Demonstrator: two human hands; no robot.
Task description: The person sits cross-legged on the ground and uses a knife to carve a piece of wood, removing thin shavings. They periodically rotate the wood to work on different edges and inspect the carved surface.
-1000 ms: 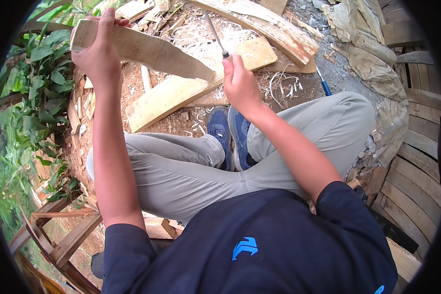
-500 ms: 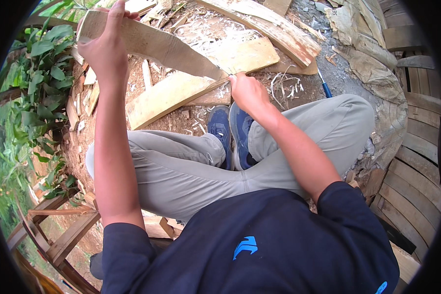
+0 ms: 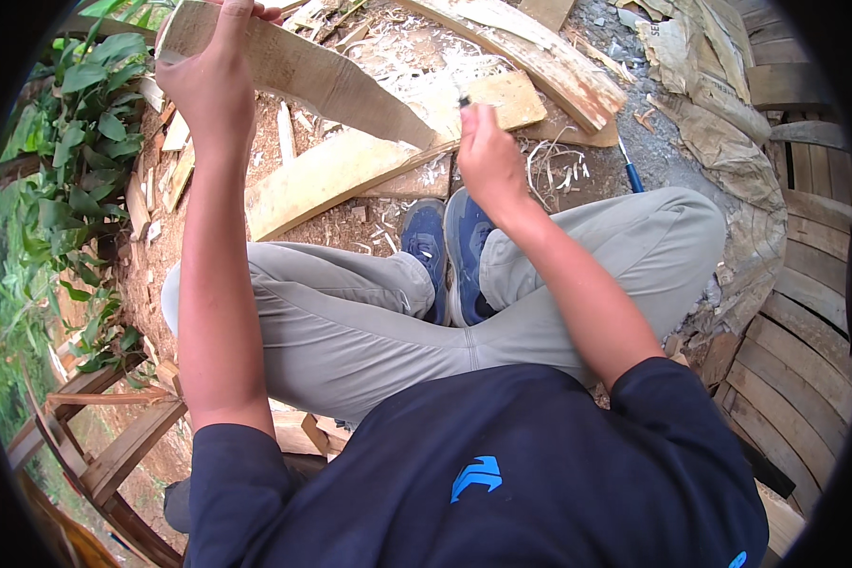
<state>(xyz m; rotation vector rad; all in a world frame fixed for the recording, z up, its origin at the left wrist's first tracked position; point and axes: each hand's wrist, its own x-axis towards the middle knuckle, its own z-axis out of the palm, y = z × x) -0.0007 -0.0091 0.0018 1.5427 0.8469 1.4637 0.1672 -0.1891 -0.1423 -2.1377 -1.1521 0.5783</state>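
My left hand (image 3: 213, 90) grips the wide upper end of a flat, tapered wooden piece (image 3: 327, 80), fingers and thumb closed on its edges. Its narrow tip slants down to the right, at a light wooden plank (image 3: 350, 175) lying on the ground before my shoes; I cannot tell if they touch. Above the plank's right part, my right hand (image 3: 492, 161) is closed round a small tool with a dark end (image 3: 464, 100) sticking up past the fingers. The rest of that tool is hidden, so its kind is unclear. A gap separates it from the tapered piece.
A thick, rough timber (image 3: 530, 62) lies beyond the plank. To its right are a blue-handled tool (image 3: 631, 173) with a thin pale shaft and crumpled brown paper sacking (image 3: 719, 142). Wood shavings (image 3: 426, 66) litter the ground. Leafy plants (image 3: 85, 189) border the left; curved wooden slats (image 3: 795, 350) the right.
My right hand has lifted off the tapered piece's narrow tip and turned upward, a little to the right, showing the tool's dark end. The left hand and the wood have shifted only slightly.
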